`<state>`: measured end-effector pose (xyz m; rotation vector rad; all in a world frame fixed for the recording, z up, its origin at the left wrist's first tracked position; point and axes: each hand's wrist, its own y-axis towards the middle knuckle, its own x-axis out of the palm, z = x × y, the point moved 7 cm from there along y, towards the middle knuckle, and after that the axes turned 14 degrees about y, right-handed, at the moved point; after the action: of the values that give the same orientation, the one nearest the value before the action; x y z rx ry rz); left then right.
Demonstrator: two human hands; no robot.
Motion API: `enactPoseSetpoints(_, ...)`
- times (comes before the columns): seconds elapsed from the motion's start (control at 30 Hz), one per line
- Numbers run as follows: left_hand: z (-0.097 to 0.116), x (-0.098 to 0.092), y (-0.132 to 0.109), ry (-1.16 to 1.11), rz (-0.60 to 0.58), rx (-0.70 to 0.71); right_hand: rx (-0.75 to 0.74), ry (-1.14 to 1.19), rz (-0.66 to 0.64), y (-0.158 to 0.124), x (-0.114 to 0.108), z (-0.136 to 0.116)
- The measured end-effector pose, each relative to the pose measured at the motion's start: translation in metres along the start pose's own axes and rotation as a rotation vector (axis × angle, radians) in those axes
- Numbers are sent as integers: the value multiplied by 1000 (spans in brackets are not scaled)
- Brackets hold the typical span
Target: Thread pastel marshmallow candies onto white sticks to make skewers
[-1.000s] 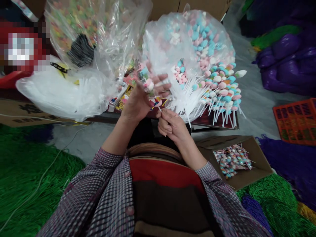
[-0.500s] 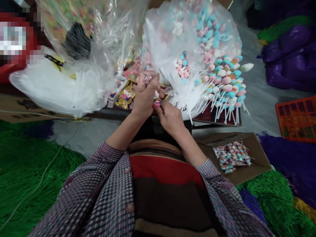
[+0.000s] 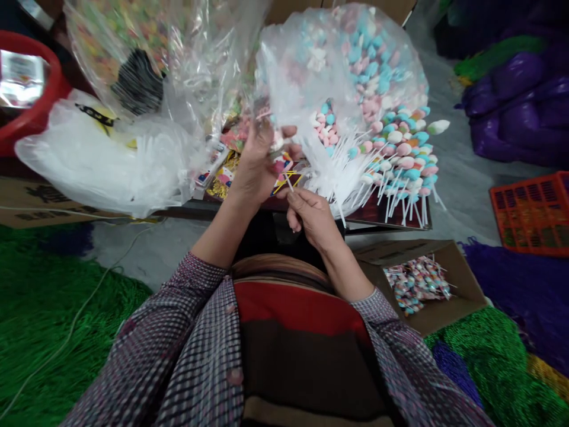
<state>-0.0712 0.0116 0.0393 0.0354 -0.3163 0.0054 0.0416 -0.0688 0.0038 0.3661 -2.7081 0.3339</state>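
Note:
My right hand (image 3: 313, 216) is closed, with thumb and forefinger pinching the white stick (image 3: 288, 181) of a lollipop. The stick slants up and left toward a pale marshmallow-like candy (image 3: 276, 141) in a clear printed wrapper, partly hidden by my other hand. My left hand (image 3: 255, 166) stands around that candy, its thumb and fingers apart. Below the candy lie colourful printed packets (image 3: 284, 163) and gold twist ties (image 3: 220, 184) on the table. Right of my hands, white sticks (image 3: 342, 172) fan out from a plastic bag.
A bag of pink, blue and white candies (image 3: 373, 53) stands behind, with candy skewers (image 3: 404, 148) beside it. White plastic bags (image 3: 111, 160) lie left, near a red basin (image 3: 53, 71). A cardboard box (image 3: 466, 284) of wrapped lollipops sits low right; an orange crate (image 3: 528, 213) is farther right.
My left hand's fingers have spread from their grip around the wrapped candy. My right hand has drawn slightly down and away, and the white stick now shows between my hands.

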Motion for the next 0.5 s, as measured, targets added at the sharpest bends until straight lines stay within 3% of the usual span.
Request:
enactPoseSetpoints(0.1, -14, 9, -16, 45, -151, -44, -66, 37, 70, 2, -4, -3)
enactPoseSetpoints(0.2, -21, 11, -29, 101, -176, -8, -121, 18, 140, 4, -10, -4)
enactPoseSetpoints(0.5, -2, -8, -37, 549, 150, 333, -279, -108, 268, -7, -19, -17)
